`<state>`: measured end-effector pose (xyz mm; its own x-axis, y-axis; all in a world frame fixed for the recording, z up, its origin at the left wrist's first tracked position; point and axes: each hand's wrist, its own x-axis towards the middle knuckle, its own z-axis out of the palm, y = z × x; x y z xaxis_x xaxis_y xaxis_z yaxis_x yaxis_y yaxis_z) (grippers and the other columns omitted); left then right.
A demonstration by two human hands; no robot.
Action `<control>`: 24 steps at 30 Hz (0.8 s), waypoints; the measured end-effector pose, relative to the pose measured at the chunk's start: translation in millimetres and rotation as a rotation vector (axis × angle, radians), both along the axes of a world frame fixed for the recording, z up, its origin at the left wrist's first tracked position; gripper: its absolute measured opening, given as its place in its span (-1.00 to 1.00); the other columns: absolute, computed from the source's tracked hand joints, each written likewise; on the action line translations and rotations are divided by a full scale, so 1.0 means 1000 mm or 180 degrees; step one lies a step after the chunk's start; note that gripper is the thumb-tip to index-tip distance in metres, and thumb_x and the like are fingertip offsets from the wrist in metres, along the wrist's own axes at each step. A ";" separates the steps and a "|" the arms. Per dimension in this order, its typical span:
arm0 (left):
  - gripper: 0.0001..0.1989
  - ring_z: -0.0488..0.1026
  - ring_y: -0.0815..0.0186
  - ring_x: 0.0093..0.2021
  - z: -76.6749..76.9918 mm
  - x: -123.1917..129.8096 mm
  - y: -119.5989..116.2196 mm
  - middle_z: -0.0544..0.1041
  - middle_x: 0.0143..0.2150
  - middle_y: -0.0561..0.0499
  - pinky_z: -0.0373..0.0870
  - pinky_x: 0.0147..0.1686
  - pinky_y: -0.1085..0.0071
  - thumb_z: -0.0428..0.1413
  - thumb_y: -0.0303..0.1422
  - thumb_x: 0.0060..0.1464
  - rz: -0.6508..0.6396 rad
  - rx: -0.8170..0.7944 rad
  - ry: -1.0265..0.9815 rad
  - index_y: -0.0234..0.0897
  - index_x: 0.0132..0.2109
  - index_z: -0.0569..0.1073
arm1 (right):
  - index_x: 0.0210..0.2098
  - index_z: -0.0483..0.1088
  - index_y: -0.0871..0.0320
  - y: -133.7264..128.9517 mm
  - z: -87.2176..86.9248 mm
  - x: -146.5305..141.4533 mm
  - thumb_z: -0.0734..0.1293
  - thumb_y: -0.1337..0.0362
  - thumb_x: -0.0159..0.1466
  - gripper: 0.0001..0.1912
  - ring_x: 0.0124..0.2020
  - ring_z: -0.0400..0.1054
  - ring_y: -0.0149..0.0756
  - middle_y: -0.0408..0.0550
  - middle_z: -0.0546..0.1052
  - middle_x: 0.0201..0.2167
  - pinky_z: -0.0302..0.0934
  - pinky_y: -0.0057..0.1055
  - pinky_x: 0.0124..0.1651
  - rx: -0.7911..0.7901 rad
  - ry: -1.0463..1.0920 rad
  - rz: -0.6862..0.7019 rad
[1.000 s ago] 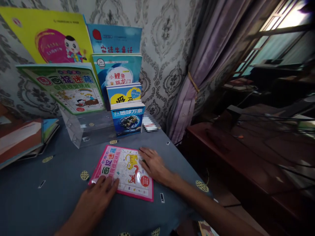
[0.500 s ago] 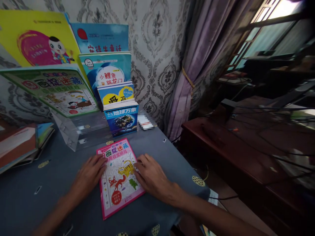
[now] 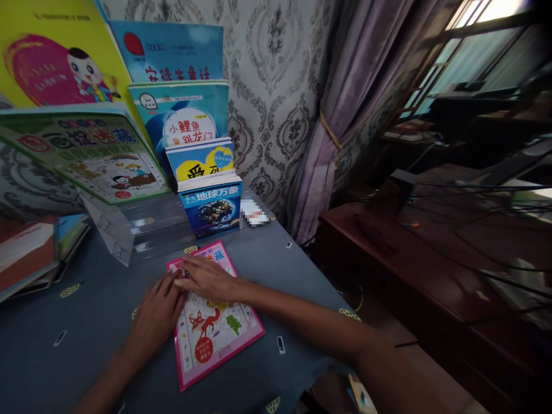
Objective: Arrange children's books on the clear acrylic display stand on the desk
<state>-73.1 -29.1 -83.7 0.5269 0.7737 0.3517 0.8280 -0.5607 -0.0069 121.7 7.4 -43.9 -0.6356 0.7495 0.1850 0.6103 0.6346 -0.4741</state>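
Note:
A pink-bordered children's book [image 3: 211,339] with a fox and Chinese lettering on its cover lies closed and flat on the table. My left hand [image 3: 161,302] rests along its upper left edge, fingers stretched forward and slightly blurred. Across the upper part of the cover lies my right hand [image 3: 209,279], flat, its fingertips touching or nearly touching my left fingers. It hides much of the title and the yellow tiger. Neither hand grips anything that I can see.
Behind the book, a clear acrylic stand [image 3: 112,230] holds several upright books, among them a blue earth book [image 3: 211,210]. A book stack [image 3: 30,253] sits at the left. Right of the table [image 3: 267,259] are a purple curtain [image 3: 319,149] and a dark red desk [image 3: 414,259] with cables.
My right hand has moved left from the book's right edge onto the upper cover beside my left hand. The left hand stays at the left edge. The view has shifted slightly.

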 end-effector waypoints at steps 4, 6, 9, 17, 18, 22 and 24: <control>-0.60 0.43 0.06 0.16 0.005 0.003 -0.001 0.52 0.14 -0.19 0.41 0.13 0.04 -0.17 -0.24 0.36 0.0015 -0.0047 0.0013 -0.26 0.06 0.48 | 0.26 0.27 0.41 0.008 -0.009 0.024 0.16 0.06 0.46 -0.43 0.41 0.08 -0.11 0.29 0.25 0.35 0.03 -0.21 0.41 0.0125 -0.0129 -0.0195; -0.59 0.43 0.05 0.16 0.005 0.004 -0.001 0.52 0.14 -0.19 0.41 0.13 0.04 -0.18 -0.25 0.35 0.0045 -0.0078 0.0021 -0.27 0.09 0.48 | 0.28 0.25 0.40 0.009 -0.012 0.034 0.16 0.08 0.47 -0.43 0.41 0.07 -0.10 0.29 0.24 0.36 0.04 -0.19 0.41 0.0166 -0.0189 -0.0261; -0.58 0.43 0.05 0.17 0.005 0.003 -0.001 0.52 0.14 -0.20 0.42 0.12 0.06 -0.17 -0.26 0.35 0.0067 -0.0095 0.0034 -0.29 0.10 0.48 | 0.29 0.23 0.37 0.006 -0.015 0.043 0.19 0.11 0.45 -0.45 0.42 0.05 -0.08 0.31 0.21 0.37 0.05 -0.11 0.41 0.0262 -0.0259 -0.0321; -0.59 0.47 0.03 0.13 0.005 0.005 0.000 0.54 0.11 -0.20 0.45 0.07 0.05 -0.19 -0.25 0.35 0.0044 0.0035 0.0046 -0.27 0.06 0.49 | 0.28 0.23 0.41 -0.014 -0.019 0.050 0.26 0.12 0.42 -0.41 0.42 0.03 -0.01 0.34 0.25 0.34 -0.04 -0.08 0.44 0.0386 -0.0392 -0.0477; -0.59 0.46 0.03 0.13 0.005 0.005 -0.001 0.53 0.12 -0.19 0.44 0.08 0.04 -0.18 -0.25 0.35 0.0061 0.0014 0.0044 -0.27 0.07 0.48 | 0.28 0.23 0.40 -0.018 -0.019 0.052 0.26 0.11 0.42 -0.41 0.43 0.03 -0.01 0.33 0.26 0.34 -0.03 -0.06 0.43 0.0398 -0.0373 -0.0483; -0.58 0.43 0.04 0.17 0.006 0.005 -0.002 0.52 0.15 -0.18 0.41 0.13 0.05 -0.18 -0.24 0.36 0.0074 -0.0043 0.0051 -0.28 0.10 0.47 | 0.29 0.23 0.35 -0.043 -0.017 0.060 0.24 0.06 0.42 -0.41 0.44 -0.01 0.03 0.30 0.25 0.35 -0.05 0.03 0.43 0.0368 -0.0399 -0.0455; -0.58 0.42 0.04 0.19 0.006 0.004 -0.002 0.51 0.15 -0.18 0.41 0.13 0.06 -0.19 -0.23 0.36 0.0071 -0.0049 0.0058 -0.28 0.11 0.46 | 0.29 0.22 0.33 -0.059 -0.015 0.065 0.24 0.04 0.42 -0.39 0.44 -0.03 0.06 0.31 0.21 0.37 -0.06 0.05 0.43 0.0312 -0.0470 -0.0432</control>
<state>-68.9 -30.9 -78.0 0.5156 0.7907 0.3302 0.8401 -0.5422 -0.0136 187.2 -51.1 -59.0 -0.5558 0.8130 0.1736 0.7514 0.5806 -0.3134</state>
